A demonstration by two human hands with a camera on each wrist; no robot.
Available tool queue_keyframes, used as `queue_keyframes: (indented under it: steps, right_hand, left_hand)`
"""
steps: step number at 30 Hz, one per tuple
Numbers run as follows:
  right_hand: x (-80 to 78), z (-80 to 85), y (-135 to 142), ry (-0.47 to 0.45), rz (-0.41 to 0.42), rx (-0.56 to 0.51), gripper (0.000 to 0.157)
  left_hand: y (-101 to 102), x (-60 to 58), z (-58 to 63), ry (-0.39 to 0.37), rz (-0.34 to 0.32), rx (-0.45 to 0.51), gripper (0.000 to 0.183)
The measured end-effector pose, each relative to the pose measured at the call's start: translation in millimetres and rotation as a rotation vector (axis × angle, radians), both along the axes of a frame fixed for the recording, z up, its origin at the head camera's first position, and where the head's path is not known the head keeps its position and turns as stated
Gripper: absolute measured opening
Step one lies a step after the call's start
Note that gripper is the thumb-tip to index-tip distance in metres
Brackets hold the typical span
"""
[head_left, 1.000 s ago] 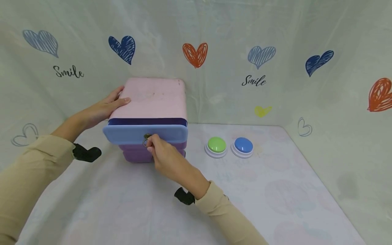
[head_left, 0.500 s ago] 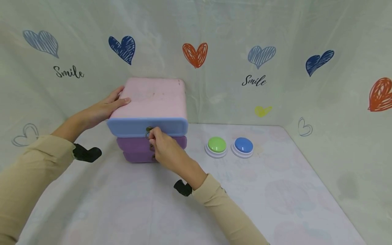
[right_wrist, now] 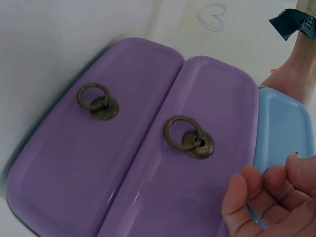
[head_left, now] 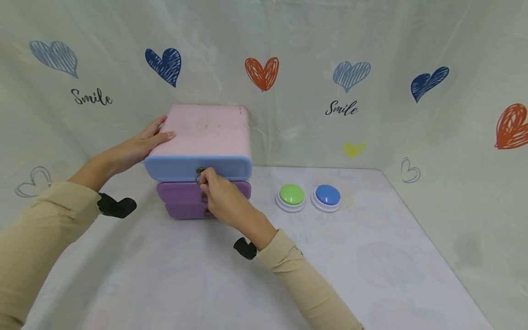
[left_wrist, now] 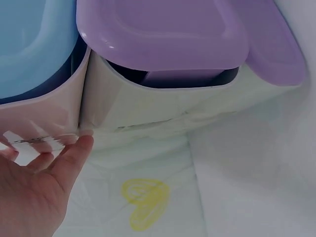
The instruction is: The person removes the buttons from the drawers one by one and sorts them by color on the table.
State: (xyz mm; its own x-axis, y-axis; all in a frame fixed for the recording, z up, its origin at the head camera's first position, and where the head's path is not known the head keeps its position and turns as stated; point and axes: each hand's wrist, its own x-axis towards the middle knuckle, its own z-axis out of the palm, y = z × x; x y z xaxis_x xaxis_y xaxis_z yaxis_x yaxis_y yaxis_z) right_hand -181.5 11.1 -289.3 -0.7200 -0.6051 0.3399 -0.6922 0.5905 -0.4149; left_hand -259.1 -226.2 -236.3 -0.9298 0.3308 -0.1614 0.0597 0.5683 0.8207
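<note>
A small chest of drawers with a pink top stands against the back cloth, left of centre. Its top drawer has a light blue front, close against the pink shell, with a narrow dark gap showing in the left wrist view. My right hand pinches the metal ring pull on that front. My left hand rests on the pink shell's left side, thumb over the top edge. Below sit two purple drawers, each with a brass ring pull; the middle one also shows a gap.
A green push button and a blue push button stand on white bases to the right of the chest. The pale table cover runs to a cloth wall printed with hearts and "Smile".
My right hand has pushed the blue drawer back, up toward the pink shell, and the dark opening above its front has gone from the head view. My left hand has stayed in place.
</note>
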Motion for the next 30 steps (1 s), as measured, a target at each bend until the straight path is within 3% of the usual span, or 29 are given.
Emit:
queue_keyframes:
  steps: [8,16,22,30]
  right_hand:
    - [-2.2,-1.5,-1.5,-0.015,-0.002,-0.005,0.014]
    - [2.8,-2.6,1.9,-0.109,-0.051,-0.052,0.023]
    - [9.4,-7.7,11.5,-0.047,-0.037,-0.100,0.018]
    - [13.1,-29.1,14.3,-0.008,-0.084,0.029,0.021]
  left_hand:
    - [-0.1,0.6,0.1,0.006,0.005,-0.013,0.080]
    - [-0.5,-0.7,-0.6,0.006,0.005,-0.025,0.079]
    - [-0.4,-0.5,0.5,0.010,0.006,-0.033,0.080]
    - [0.3,-0.4,0.0,0.005,0.004,-0.026,0.080]
